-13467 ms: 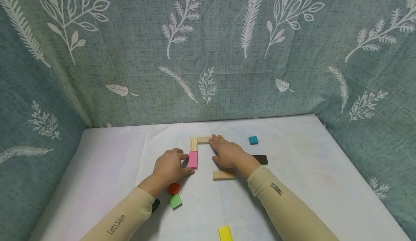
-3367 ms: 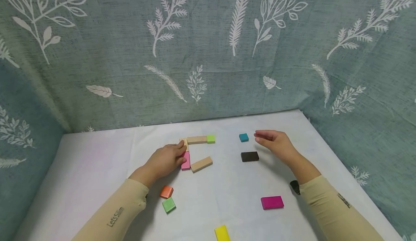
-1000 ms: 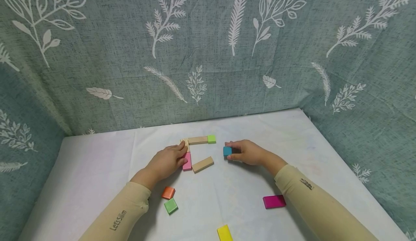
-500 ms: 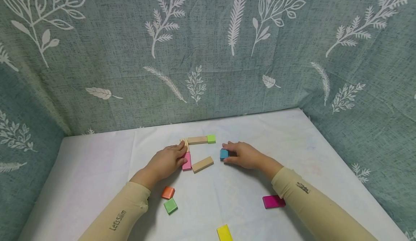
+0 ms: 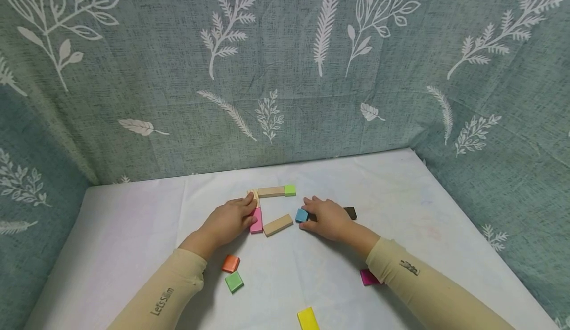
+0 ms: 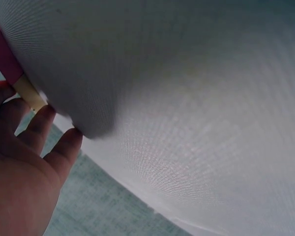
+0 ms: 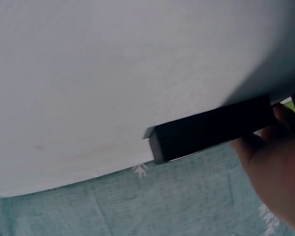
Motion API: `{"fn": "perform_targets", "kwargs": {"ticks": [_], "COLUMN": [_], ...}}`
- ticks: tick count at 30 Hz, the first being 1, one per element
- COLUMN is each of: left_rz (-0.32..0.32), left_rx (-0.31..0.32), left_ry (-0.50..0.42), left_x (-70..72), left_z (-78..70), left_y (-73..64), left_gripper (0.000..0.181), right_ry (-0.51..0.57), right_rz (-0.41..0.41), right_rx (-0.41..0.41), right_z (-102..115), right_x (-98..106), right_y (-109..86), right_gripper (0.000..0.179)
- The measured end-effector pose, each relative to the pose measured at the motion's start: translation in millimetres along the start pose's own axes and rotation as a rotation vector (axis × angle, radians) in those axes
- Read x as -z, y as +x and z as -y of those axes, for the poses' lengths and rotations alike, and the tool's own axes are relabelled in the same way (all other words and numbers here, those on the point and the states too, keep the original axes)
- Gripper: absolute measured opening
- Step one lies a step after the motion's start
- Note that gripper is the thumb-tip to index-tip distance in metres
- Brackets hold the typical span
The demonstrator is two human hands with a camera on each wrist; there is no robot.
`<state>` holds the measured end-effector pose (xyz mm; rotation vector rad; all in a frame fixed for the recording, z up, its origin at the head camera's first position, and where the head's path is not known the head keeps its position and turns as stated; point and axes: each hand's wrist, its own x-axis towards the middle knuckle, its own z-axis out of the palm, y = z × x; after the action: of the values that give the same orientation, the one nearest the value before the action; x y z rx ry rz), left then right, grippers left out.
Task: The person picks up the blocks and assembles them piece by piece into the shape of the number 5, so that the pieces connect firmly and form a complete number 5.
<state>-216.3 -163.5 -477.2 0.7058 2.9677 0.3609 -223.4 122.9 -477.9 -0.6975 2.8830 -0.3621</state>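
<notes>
The blue block (image 5: 301, 215) lies flat on the white table (image 5: 133, 221), just right of the tilted plain wooden block (image 5: 277, 225) and touching or nearly touching its end. The right hand (image 5: 327, 218) rests over the table with its fingertips (image 5: 307, 202) at the blue block's right edge; whether they pinch it or merely push it cannot be told. Behind that hand lies the black block (image 7: 211, 129), close against the fingers in the right wrist view.

Judged by appearance, the blue block is small, rigid, light and smooth-painted, likely to slide readily on the cloth. Best hold: thumb and forefinger across two opposite side faces.

The left hand (image 5: 229, 220) presses relaxed fingers against the pink block (image 5: 256, 220) and the pale wooden block (image 5: 254, 197) beyond it, steadying them. Farther off sit a long wooden block (image 5: 270, 191) with a light green block (image 5: 290, 190) at its right end. Nearer: orange block (image 5: 230, 263), green block (image 5: 234, 281), yellow block (image 5: 308, 318), magenta block (image 5: 367, 276).
</notes>
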Motion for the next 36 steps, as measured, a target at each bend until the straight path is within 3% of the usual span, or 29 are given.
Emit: {"fn": "perform_targets", "kwargs": {"ticks": [9, 17, 23, 27, 30, 36], "left_rz": [-0.002, -0.005, -0.004, -0.005, -0.002, 0.007], "left_rx": [0.002, -0.007, -0.015, -0.022, -0.025, -0.012], "left_ry": [0.01, 0.01, 0.015, 0.024, 0.021, 0.011], "left_x": [-0.9, 1.2, -0.5, -1.8, -1.4, -0.8], "left_z": [0.1, -1.2, -1.6, -2.9, -4.0, 0.0], "left_y": [0.4, -0.5, 0.2, 1.9, 3.2, 0.3], "left_gripper": [0.055, 0.054, 0.055, 0.054, 0.054, 0.054], "right_ry": [-0.09, -0.158, -0.117, 0.036, 0.152, 0.287], "right_rz": [-0.017, -0.076, -0.067, -0.055, -0.041, 0.019], "right_rx": [-0.011, 0.027, -0.025, -0.058, -0.051, -0.027], "right_z": [7, 11, 7, -15, -48, -108], "right_x": [-4, -6, 3, 22, 33, 37], "right_y": [0.0, -2.0, -6.2, -17.7, -30.1, -44.0], "right_gripper": [0.064, 0.068, 0.075, 0.074, 0.074, 0.078]}}
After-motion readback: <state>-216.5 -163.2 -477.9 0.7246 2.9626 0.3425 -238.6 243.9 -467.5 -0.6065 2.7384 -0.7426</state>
